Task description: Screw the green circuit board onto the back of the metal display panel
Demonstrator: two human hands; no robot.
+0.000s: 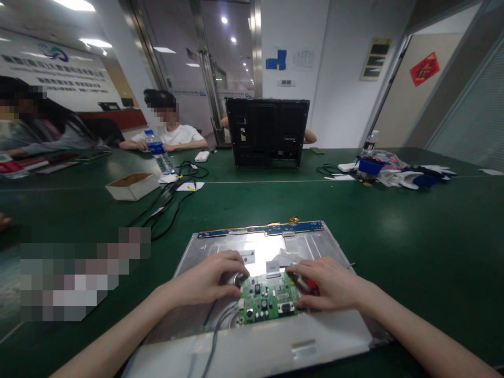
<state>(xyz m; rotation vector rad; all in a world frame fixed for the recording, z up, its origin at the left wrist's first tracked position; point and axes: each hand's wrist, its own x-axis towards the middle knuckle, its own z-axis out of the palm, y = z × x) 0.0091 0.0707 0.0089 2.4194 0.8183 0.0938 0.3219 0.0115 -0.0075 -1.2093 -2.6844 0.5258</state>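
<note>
A green circuit board (268,298) lies on the metal back of a flat display panel (185,278) in front of me. At the board's left edge, my left hand (222,272) grips with curled fingers and thumb. Gripping the right edge is my right hand (328,283), and a small red thing (312,284) shows partly under its palm. A flat ribbon cable (272,269) meets the board's far edge, and grey cables (216,336) run from its left side towards me. Along the panel's far edge runs a narrow blue circuit strip (260,229).
Beyond the panel, a black monitor (268,131) stands on the green table (413,236). To the left are a white box (133,188), a water bottle (158,152) and black cables (173,197). Gloves and bags (401,173) lie back right. Other people sit across and left.
</note>
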